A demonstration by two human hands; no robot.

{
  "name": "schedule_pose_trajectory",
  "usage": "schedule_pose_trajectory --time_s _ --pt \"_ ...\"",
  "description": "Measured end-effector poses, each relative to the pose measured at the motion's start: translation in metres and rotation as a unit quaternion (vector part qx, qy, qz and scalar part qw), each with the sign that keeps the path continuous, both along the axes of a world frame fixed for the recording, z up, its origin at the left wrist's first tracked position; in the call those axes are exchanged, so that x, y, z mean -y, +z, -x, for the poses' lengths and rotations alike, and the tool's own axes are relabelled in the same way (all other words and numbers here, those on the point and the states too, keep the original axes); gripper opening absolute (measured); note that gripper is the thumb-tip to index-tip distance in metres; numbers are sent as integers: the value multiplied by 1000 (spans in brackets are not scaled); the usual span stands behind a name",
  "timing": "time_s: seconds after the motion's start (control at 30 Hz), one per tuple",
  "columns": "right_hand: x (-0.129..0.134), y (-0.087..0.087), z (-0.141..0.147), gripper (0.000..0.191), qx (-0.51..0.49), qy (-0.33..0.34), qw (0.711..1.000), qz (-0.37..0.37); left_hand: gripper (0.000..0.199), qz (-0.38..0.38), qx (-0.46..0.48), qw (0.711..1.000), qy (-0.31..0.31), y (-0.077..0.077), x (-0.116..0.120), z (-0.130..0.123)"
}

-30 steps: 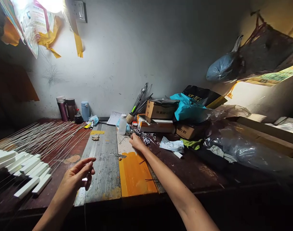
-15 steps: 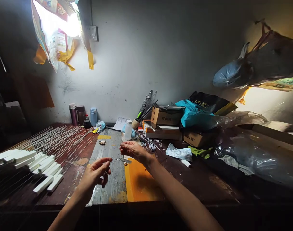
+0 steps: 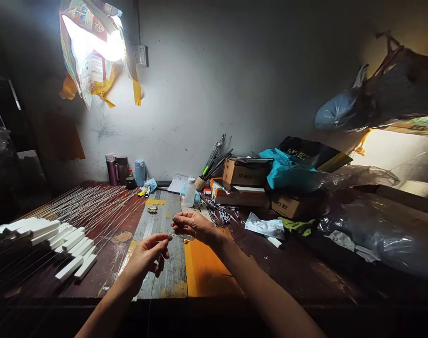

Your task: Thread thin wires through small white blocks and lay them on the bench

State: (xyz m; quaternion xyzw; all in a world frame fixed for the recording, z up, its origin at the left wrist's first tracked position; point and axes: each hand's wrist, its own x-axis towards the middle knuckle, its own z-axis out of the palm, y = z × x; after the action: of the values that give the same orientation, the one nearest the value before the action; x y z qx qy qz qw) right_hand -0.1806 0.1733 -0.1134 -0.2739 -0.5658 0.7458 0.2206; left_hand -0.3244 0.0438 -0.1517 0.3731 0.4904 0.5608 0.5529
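**Threading a fine piece onto the wire**

I am pinching a thin wire [image 3: 166, 237] in my left hand [image 3: 147, 256], its tip pointing to 1 o'clock. My right hand [image 3: 191, 225] is pinching something too small to identify just beyond it, over the grey board [image 3: 164, 277]. I judge I am joining them; next calls for steady alignment. White blocks [image 3: 59, 244] lie at 9 o'clock.

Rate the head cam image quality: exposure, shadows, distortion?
Head view: lamp at top left is blown out; right and bottom edges fall into deep shadow. Left hand and right hand are dimly lit, and whatever they pinch is too fine to make out. Wide-angle bending stretches the bench edge.
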Motion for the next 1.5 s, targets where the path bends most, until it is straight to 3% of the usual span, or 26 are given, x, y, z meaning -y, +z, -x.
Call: schedule_pose_trajectory --time_s 0.43,0.63,1.5 --pt "0 2 -2 42 21 -13 997 -76 61 -12 -1 1000 -5 -7 -3 -4" --pt "3 2 -3 45 4 -44 998 -50 60 -12 15 1000 2 -11 -6 -8" --pt "2 1 -8 42 25 -24 999 -7 65 2 13 1000 6 -14 -7 -11"
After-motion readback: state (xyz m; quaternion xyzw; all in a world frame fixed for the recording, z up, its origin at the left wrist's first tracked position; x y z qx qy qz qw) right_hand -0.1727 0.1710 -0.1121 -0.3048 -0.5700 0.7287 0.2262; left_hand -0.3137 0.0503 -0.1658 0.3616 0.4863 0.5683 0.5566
